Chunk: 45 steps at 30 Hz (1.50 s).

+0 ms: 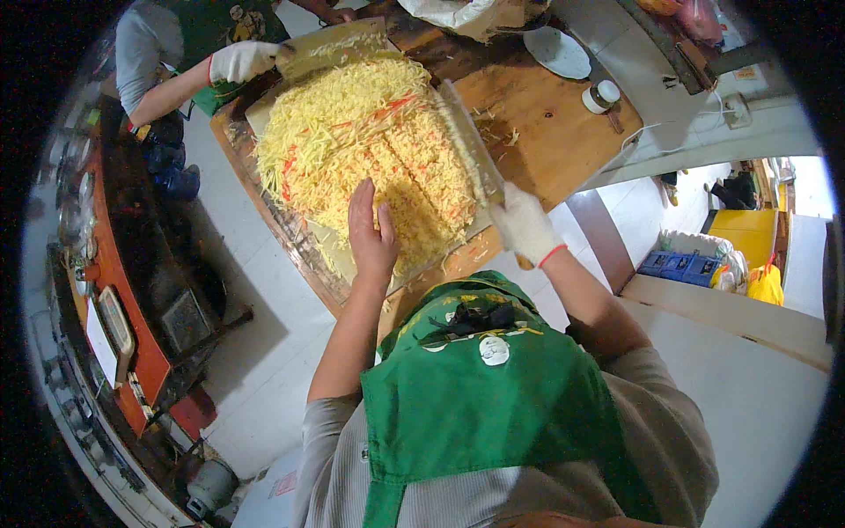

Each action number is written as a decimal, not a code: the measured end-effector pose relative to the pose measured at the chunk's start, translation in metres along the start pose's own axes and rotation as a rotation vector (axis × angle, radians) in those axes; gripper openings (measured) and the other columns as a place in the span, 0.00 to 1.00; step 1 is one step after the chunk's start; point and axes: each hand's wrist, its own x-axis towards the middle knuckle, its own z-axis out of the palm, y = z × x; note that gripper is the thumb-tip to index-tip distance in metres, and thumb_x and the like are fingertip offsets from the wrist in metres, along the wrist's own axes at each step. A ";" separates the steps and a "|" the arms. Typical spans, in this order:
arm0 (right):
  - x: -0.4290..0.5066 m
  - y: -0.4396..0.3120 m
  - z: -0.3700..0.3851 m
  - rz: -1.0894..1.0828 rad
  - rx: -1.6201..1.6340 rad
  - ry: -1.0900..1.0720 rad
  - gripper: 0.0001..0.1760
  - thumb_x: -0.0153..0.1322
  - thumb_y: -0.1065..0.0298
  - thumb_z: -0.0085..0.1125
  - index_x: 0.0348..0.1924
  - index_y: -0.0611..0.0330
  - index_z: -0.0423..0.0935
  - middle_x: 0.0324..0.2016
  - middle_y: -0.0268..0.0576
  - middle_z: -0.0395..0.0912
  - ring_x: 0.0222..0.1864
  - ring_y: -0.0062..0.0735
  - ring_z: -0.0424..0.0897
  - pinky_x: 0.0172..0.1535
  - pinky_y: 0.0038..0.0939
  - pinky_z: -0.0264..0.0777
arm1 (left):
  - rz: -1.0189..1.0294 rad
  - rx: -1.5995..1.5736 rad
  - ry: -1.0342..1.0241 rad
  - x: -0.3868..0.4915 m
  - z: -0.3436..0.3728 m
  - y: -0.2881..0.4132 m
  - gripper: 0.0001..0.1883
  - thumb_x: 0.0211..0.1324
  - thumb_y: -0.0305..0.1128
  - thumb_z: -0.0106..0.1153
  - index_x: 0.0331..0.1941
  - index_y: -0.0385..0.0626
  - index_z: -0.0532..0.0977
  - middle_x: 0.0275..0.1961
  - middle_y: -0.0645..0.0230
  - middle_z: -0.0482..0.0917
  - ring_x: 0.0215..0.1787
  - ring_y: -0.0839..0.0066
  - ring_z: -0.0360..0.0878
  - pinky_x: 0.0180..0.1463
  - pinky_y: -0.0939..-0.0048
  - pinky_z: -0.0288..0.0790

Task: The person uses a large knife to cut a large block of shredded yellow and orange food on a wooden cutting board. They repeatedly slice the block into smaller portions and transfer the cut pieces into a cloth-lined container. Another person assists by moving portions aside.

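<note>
A broad mound of yellow shredded food with red-orange bits (pixel 370 152) lies on a pale board on the wooden table (pixel 528 125). My bare left hand (pixel 373 228) rests flat at its near side, fingers extended, seemingly touching the shreds. My right hand (pixel 525 224), in a white knit glove with a red cuff, grips the handle of a long, wide-bladed knife (pixel 469 138). The blade runs along the mound's right edge. Across the table, a co-worker's gloved hand (pixel 244 61) holds another broad blade (pixel 333 49) at the mound's far edge.
A white oval plate (pixel 558 53) and a jar with a white lid (pixel 601 97) stand at the table's right. A lined container (pixel 462 13) is at the far edge. An orange-topped counter (pixel 125 264) runs along the left. Tiled floor (pixel 257 330) lies between counter and table.
</note>
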 end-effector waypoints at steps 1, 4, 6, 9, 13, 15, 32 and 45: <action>0.013 0.009 -0.005 0.028 -0.001 0.022 0.21 0.73 0.58 0.52 0.43 0.73 0.72 0.33 0.71 0.80 0.38 0.67 0.82 0.45 0.54 0.75 | -0.020 -0.029 -0.010 -0.002 -0.001 0.003 0.22 0.67 0.26 0.53 0.65 0.40 0.69 0.68 0.49 0.72 0.71 0.50 0.68 0.74 0.54 0.62; 0.039 0.018 -0.010 0.138 0.078 -0.076 0.20 0.73 0.59 0.51 0.43 0.73 0.73 0.30 0.70 0.80 0.33 0.64 0.83 0.39 0.52 0.77 | -0.034 -0.114 0.007 -0.006 -0.005 0.006 0.22 0.67 0.26 0.53 0.65 0.41 0.70 0.65 0.50 0.75 0.69 0.51 0.71 0.72 0.57 0.63; 0.046 0.019 -0.002 0.032 0.027 -0.040 0.19 0.72 0.62 0.51 0.42 0.75 0.74 0.29 0.70 0.80 0.28 0.61 0.84 0.31 0.48 0.78 | -0.051 -0.097 -0.031 -0.007 -0.010 0.006 0.23 0.67 0.27 0.54 0.65 0.42 0.70 0.65 0.50 0.75 0.68 0.51 0.72 0.72 0.57 0.64; 0.050 0.008 0.001 0.061 0.045 -0.182 0.19 0.71 0.64 0.50 0.43 0.76 0.74 0.31 0.71 0.80 0.32 0.62 0.84 0.35 0.50 0.79 | -0.082 -0.085 -0.062 -0.011 -0.018 0.007 0.23 0.66 0.27 0.55 0.65 0.43 0.71 0.64 0.50 0.76 0.67 0.51 0.73 0.70 0.57 0.66; 0.031 -0.001 -0.002 -0.039 -0.040 -0.167 0.17 0.69 0.64 0.50 0.41 0.74 0.73 0.35 0.72 0.80 0.42 0.70 0.81 0.46 0.55 0.74 | -0.073 -0.069 -0.049 -0.010 -0.025 0.012 0.23 0.66 0.28 0.56 0.65 0.43 0.70 0.64 0.51 0.76 0.66 0.52 0.74 0.69 0.57 0.67; 0.014 -0.014 -0.005 -0.072 -0.091 -0.161 0.17 0.69 0.63 0.50 0.40 0.72 0.72 0.35 0.71 0.80 0.42 0.70 0.80 0.47 0.56 0.74 | -0.052 -0.049 -0.079 -0.006 -0.033 0.018 0.25 0.64 0.26 0.57 0.66 0.43 0.70 0.63 0.51 0.76 0.66 0.53 0.73 0.69 0.58 0.66; 0.139 -0.040 -0.001 -0.594 -0.711 -0.422 0.11 0.67 0.61 0.58 0.38 0.54 0.81 0.33 0.53 0.83 0.37 0.55 0.84 0.40 0.51 0.77 | 0.238 0.800 -0.645 0.066 -0.015 -0.051 0.10 0.62 0.40 0.58 0.33 0.45 0.79 0.36 0.57 0.82 0.39 0.55 0.83 0.43 0.53 0.76; 0.197 -0.097 -0.045 -0.652 -0.740 -0.304 0.12 0.64 0.71 0.55 0.37 0.64 0.83 0.35 0.59 0.84 0.38 0.55 0.85 0.42 0.52 0.79 | 0.135 0.867 -0.345 0.123 -0.034 -0.002 0.07 0.57 0.38 0.63 0.32 0.48 0.80 0.34 0.62 0.82 0.37 0.60 0.83 0.39 0.59 0.76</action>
